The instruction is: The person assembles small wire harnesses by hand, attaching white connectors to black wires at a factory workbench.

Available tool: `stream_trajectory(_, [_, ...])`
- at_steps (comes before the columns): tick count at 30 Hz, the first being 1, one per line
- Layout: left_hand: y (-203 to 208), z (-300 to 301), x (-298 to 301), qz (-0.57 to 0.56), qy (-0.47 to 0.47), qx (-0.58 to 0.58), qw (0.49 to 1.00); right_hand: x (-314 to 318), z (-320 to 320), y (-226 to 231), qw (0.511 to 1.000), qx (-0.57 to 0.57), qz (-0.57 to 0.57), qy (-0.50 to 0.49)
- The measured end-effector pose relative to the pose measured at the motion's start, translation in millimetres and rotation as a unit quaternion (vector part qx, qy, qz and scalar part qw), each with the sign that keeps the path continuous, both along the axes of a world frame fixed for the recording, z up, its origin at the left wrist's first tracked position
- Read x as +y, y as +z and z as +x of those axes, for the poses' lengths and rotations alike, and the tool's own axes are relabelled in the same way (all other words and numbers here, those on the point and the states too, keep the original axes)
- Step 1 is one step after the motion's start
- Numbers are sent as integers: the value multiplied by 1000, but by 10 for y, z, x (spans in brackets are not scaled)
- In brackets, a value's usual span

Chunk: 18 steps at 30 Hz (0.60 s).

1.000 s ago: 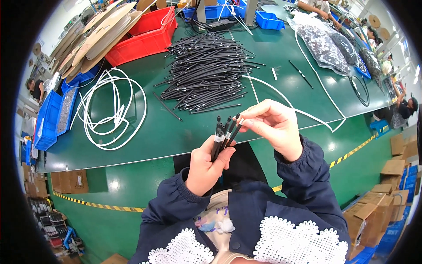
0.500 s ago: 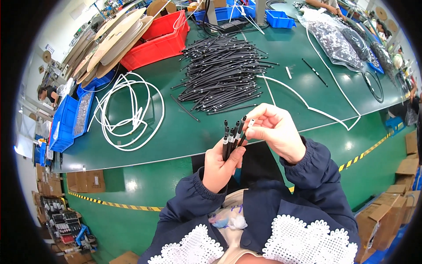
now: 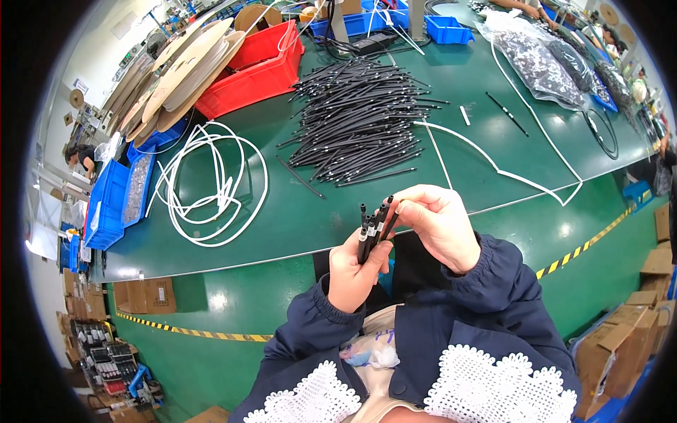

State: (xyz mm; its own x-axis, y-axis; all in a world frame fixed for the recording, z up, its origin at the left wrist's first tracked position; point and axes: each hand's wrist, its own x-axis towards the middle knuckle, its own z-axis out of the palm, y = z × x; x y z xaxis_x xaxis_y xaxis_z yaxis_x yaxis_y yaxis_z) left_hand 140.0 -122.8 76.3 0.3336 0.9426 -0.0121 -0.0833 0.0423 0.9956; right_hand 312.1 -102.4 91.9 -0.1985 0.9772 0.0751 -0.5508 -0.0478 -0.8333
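Observation:
My left hand [image 3: 352,276] is closed around a small bundle of thin black tubes [image 3: 364,243], held roughly upright above the near table edge. Short white bands show near the tops of several. My right hand [image 3: 446,231] pinches close to the upper end of one black tube [image 3: 392,213] at the bundle's right side. Whatever else lies between those fingertips is hidden. Beyond both hands a large heap of similar black tubes [image 3: 360,123] covers the middle of the green table [image 3: 296,240].
Left on the table are a coil of white tubing [image 3: 224,187], blue bins [image 3: 106,201], a red bin [image 3: 247,88] and cardboard reels [image 3: 187,77]. At right lie a short white piece [image 3: 465,115], a single black tube [image 3: 507,113] and a clear bag of parts [image 3: 539,63].
A white sleeve seen at my right fingertips no longer shows there; those fingers now sit against a black tube's end. The view has shifted slightly, while my left hand keeps the bundle.

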Motion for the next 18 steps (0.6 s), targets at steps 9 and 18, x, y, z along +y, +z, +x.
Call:
stream_trajectory(9, [-78,-25,37,-64,-15,-103,993,-7,-82,-74,998,-49,-27,-17])
stream_trajectory(18, [-111,59,68,-72,2,-161,984,29,-111,-93,985,-157,55,-34])
